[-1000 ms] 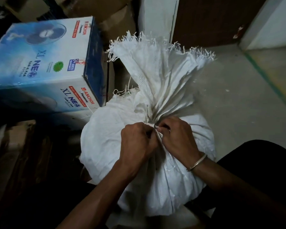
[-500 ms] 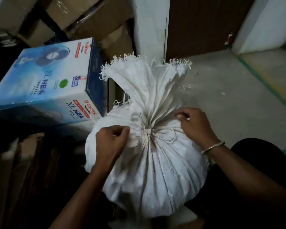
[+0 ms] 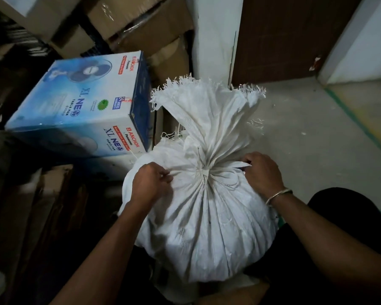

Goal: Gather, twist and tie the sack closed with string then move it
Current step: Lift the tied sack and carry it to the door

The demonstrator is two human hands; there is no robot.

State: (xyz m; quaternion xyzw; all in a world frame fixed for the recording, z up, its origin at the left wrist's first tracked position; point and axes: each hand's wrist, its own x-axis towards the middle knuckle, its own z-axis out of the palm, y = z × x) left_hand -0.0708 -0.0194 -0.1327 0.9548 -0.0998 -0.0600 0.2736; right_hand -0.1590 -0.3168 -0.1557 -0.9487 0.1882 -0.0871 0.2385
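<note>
Sack: the white woven sack sits stuffed full on the floor, right between the person's arms. Its neck is bunched tight and the frayed mouth fans out above.
String: a pale string goes round the neck, knotted in the middle, with one end running out to each hand.
Left hand: the left hand has its fingers pinched on the left end.
Right hand: the right hand has its fingers curled round the right end, and there's a metal bangle on that wrist.
Why: the hands sit well apart on opposite sides, probably hauling the knot snug so the gather can't loosen. The move isn't started.
Box: a blue fan box sits just beside the sack on its left. Can't tell if they touch.
Writing: the box reads "ANCHOR", "Panasonic", "XL NEO" and "TABLE FAN". The smaller print is too blurry.
Behind: brown cardboard boxes and a dark door.
</note>
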